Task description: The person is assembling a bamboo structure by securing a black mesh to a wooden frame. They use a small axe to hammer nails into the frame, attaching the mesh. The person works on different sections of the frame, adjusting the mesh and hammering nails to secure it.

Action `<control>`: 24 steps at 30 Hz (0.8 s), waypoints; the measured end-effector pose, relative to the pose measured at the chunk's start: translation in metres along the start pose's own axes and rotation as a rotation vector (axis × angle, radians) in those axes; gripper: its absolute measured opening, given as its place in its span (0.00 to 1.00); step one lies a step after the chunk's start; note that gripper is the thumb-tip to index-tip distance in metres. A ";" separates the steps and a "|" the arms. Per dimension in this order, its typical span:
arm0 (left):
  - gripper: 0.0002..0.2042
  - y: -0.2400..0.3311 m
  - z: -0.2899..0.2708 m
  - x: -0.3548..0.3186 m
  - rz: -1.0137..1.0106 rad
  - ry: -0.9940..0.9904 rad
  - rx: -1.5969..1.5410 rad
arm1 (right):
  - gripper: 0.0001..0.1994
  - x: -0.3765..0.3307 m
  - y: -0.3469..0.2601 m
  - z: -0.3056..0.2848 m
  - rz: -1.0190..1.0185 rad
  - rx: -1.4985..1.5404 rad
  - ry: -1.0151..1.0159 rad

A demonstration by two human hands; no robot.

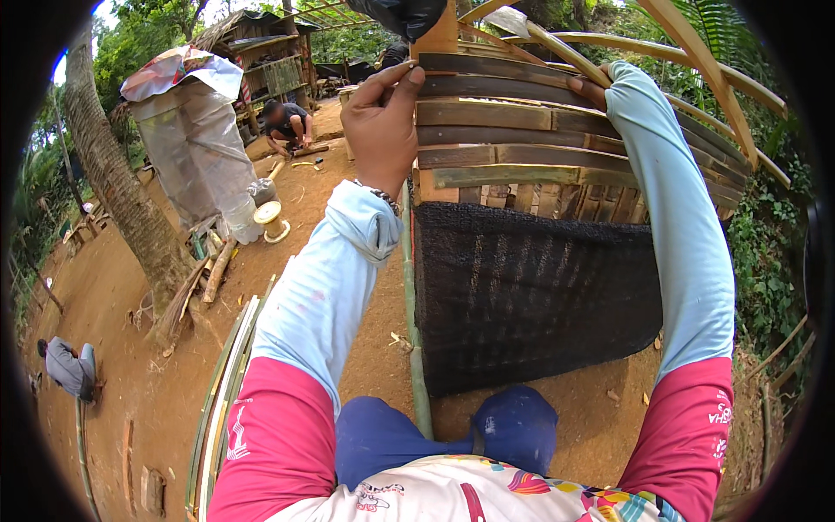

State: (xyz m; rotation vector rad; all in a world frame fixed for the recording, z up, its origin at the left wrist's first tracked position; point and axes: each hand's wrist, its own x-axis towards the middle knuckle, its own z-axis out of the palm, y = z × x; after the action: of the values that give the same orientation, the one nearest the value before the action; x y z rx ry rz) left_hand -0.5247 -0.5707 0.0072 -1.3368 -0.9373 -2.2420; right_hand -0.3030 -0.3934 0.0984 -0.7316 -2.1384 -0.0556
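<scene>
My left hand [383, 126] is raised at the left end of several dark bamboo slats [522, 113], which run across a wooden frame. Its thumb and forefinger are pinched together beside the upright wooden post [437, 33]; whatever is between them is too small to make out. At the upper right, my right hand [593, 90] is mostly hidden by its light blue sleeve. Its fingers curl round a wooden-handled tool [565, 54] with a flat pale head, lying above the top slat. Below the slats hangs black netting [531, 296].
A black plastic bag [402, 16] sits above the post. A green bamboo pole [416, 331] stands left of the netting. Further left are long strips [228, 391], a tree trunk [109, 157], a plastic-wrapped stack [187, 148] and a spool [271, 222]. Two people [287, 123] crouch on the dirt ground.
</scene>
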 end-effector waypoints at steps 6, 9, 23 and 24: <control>0.10 0.001 0.006 0.016 0.158 -0.143 0.087 | 0.26 0.003 0.001 0.001 0.022 0.005 -0.041; 0.09 -0.008 -0.001 0.022 0.208 -0.156 0.180 | 0.26 0.000 0.001 0.003 -0.006 0.016 0.009; 0.08 -0.032 -0.004 0.021 0.263 0.108 0.199 | 0.28 0.006 -0.011 0.007 -0.008 -0.057 -0.100; 0.09 -0.031 -0.006 0.026 0.247 0.079 0.210 | 0.27 0.005 -0.013 0.008 -0.041 -0.068 -0.039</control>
State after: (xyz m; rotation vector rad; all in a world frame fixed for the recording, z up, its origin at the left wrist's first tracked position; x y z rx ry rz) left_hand -0.5602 -0.5524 0.0166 -1.1904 -0.8980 -1.9385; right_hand -0.3176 -0.3999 0.0999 -0.7338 -2.1981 -0.1375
